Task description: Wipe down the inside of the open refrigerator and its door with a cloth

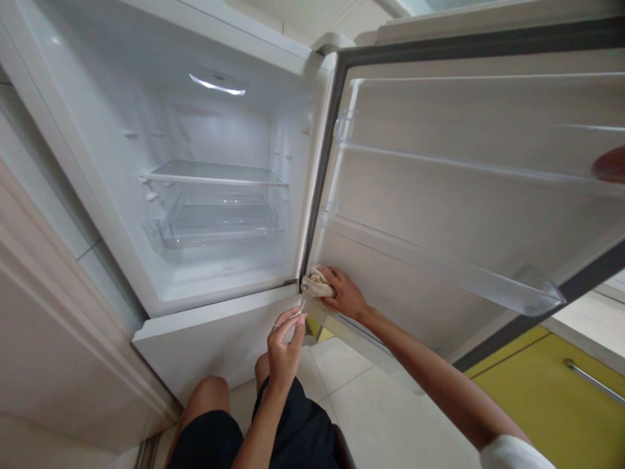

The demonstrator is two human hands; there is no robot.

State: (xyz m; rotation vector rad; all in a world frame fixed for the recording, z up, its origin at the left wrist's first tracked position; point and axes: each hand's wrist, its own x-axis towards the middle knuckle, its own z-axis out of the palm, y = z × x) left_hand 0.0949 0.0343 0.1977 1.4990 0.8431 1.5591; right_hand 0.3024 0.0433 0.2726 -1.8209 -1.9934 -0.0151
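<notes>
An empty white fridge [209, 195] stands in front of me with its door [439, 221] swung wide to the right. My right hand [346, 293] presses a beige cloth [316, 284] against the lower inner corner of the door, close to the hinge, with fingers closed on the cloth. My left hand [284, 345] is raised just below, fingers loosely apart and holding nothing, close to the end of the lowest door shelf [361, 339]. A ring shows on one of its fingers.
Inside the fridge are a glass shelf [215, 173] and a clear drawer [219, 225]. The door carries clear shelf bins [469, 273]. A yellow cabinet [551, 391] with a metal handle stands at lower right. My knees [209, 397] are over the pale tiled floor.
</notes>
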